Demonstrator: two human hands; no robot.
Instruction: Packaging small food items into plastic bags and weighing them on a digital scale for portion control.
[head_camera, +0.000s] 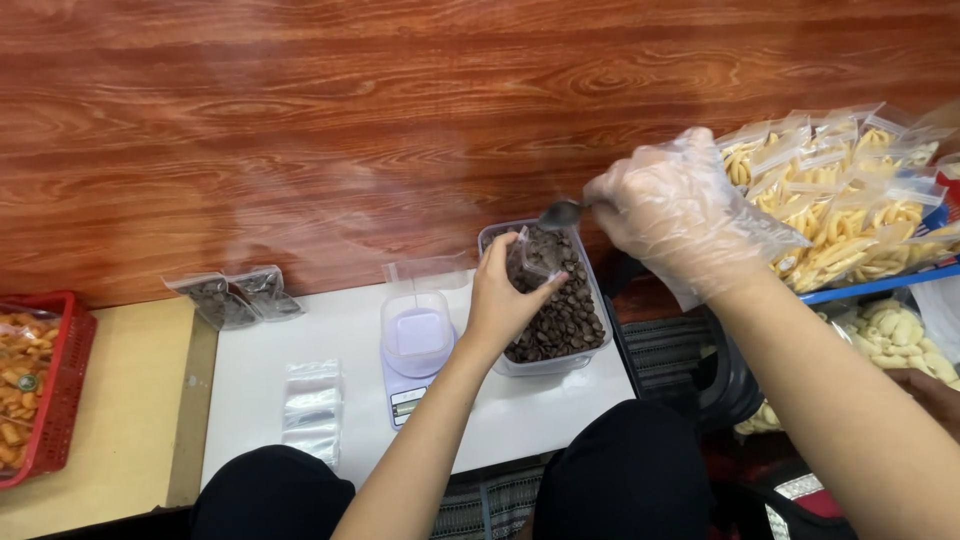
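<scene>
- While the person sat at the low white counter (300, 340), the bare left hand (503, 300) held a small clear bag (533, 255) upright over the clear tub (596, 345) of dark brown chips; its grip was pinched on the bag's side.
- The right hand (672, 212), in a loose clear plastic glove, was above and to the right of the tub, its grip pressed together on the handle of a metal spoon (563, 213).
- The spoon's bowl pointed left, just above the bag's open mouth.
- Just left of the tub stood a small kitchen scale (405, 395) with an empty clear cup (417, 330) on its plate.
- Farther left of the tub, near the wooden wall, lay two filled little bags (235, 297) of dark chips.
- A stack of empty clear bags (313, 405) lay left of the scale.
- Well to the left of the tub sat a red basket (62, 400) of orange snacks.
- Right of the tub, packets of pale yellow crackers (850, 200) were piled on a blue tray (880, 284).
</scene>
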